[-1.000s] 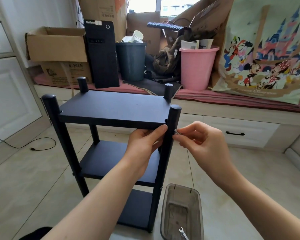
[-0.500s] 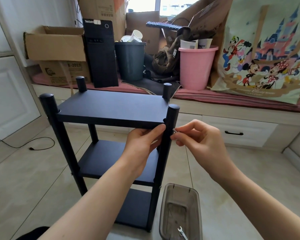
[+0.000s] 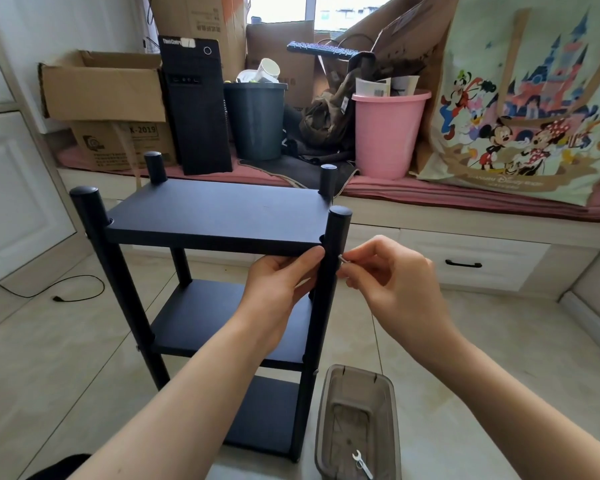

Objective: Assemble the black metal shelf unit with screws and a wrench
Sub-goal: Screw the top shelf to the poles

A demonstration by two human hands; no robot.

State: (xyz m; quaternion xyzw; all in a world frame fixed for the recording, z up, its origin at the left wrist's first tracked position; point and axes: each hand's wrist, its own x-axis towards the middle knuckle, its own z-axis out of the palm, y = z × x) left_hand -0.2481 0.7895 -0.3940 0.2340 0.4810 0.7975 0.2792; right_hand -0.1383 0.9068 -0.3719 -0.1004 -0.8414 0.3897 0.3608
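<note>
The black shelf unit point(image 3: 219, 216) is standing upright on the tile floor. The left hand point(image 3: 279, 289) is cupping the front-right post point(image 3: 329, 271) just under the top shelf, w/ its fingers curling round the post and the thumb tip pressing the post's near face. The right hand point(image 3: 392, 282) is pinching a small silver screw point(image 3: 343, 259) btwn thumb and forefinger, other fingers loosely bent; the screw tip is probably touching the post's right side. Below the right wrist, a wrench point(image 3: 362, 464) is lying inside a clear plastic tray point(image 3: 326, 410).
</note>
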